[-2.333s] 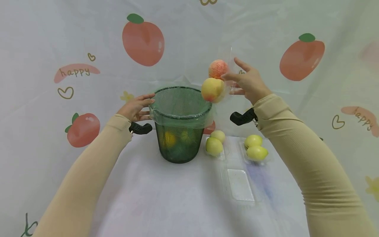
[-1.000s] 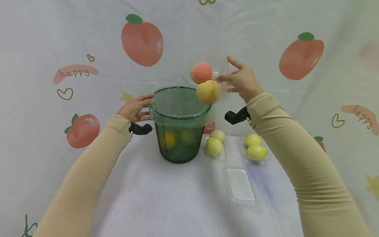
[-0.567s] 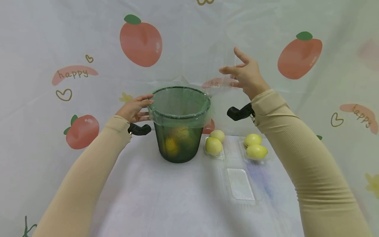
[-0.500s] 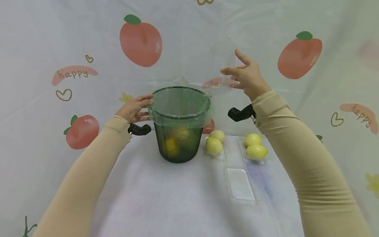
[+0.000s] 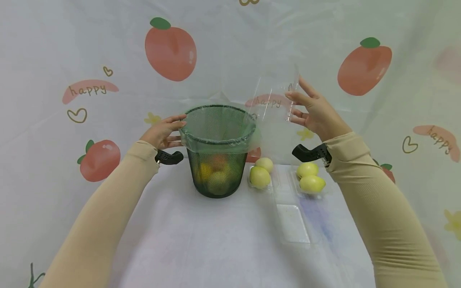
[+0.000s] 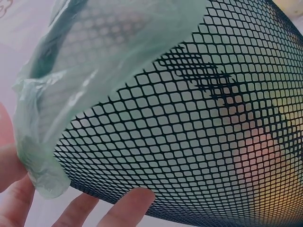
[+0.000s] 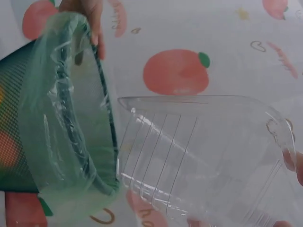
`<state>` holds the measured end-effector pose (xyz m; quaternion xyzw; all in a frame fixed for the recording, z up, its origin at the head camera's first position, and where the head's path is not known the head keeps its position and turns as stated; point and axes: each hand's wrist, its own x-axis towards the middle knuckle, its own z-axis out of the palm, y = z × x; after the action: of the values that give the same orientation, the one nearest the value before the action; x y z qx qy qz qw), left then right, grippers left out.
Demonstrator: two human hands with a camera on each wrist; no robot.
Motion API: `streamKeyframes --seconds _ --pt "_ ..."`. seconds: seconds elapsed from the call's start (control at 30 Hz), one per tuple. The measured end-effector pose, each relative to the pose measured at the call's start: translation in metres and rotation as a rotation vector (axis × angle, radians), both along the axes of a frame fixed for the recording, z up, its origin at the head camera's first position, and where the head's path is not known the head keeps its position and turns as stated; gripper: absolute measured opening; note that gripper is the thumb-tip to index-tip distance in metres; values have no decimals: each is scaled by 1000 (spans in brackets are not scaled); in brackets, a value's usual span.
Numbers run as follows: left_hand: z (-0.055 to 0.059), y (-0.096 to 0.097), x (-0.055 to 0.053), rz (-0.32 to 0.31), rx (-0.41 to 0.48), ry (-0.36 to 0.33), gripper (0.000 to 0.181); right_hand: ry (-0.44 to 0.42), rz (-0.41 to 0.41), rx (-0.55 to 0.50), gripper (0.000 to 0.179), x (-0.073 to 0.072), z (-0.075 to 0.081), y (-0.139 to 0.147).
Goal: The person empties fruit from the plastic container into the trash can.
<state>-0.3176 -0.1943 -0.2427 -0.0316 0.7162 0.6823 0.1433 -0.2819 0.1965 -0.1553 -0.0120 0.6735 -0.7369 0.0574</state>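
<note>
A black mesh bin (image 5: pixel 216 193) stands upright on the table, lined with a green plastic bag (image 5: pixel 219 148) folded over its rim. Through the mesh, red, yellow and greenish fruits (image 5: pixel 218 182) show at the bottom. My left hand (image 5: pixel 163 133) grips the bin's rim from the left; in the left wrist view its fingertips (image 6: pixel 137 201) lie against the mesh and bag. To the right of the rim, my right hand (image 5: pixel 312 110) holds a clear plastic fruit box (image 5: pixel 270 100), tilted and empty. In the right wrist view the box (image 7: pixel 184 156) reaches close to the bagged rim.
Right of the bin, two pale green-yellow fruits (image 5: pixel 260 177) sit in a clear box. Farther right are two lemons (image 5: pixel 312 184) in another box. An empty clear box (image 5: pixel 293 224) lies nearer. A fruit-printed sheet (image 5: pixel 223 48) hangs behind.
The two peaches in the right hand's box dropped into the bin. The right hand then moved right and down with the emptied box. The left hand stays on the rim.
</note>
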Motion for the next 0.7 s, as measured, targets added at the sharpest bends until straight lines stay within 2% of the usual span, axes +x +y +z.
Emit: streamKeyframes --seconds 0.23,0.37,0.5,0.63,0.7 --pt "1 0 1 0 0 0 56 -26 108 -59 74 16 -21 19" --pt "1 0 2 -5 0 1 56 -33 164 -157 74 27 -37 29" --pt "1 1 2 -10 5 3 56 -31 238 -269 63 37 -58 37" --pt "0 1 1 -9 19 0 56 -3 324 -335 48 46 -83 44" --pt "0 0 1 -9 23 -2 56 3 350 -351 50 52 -94 46"
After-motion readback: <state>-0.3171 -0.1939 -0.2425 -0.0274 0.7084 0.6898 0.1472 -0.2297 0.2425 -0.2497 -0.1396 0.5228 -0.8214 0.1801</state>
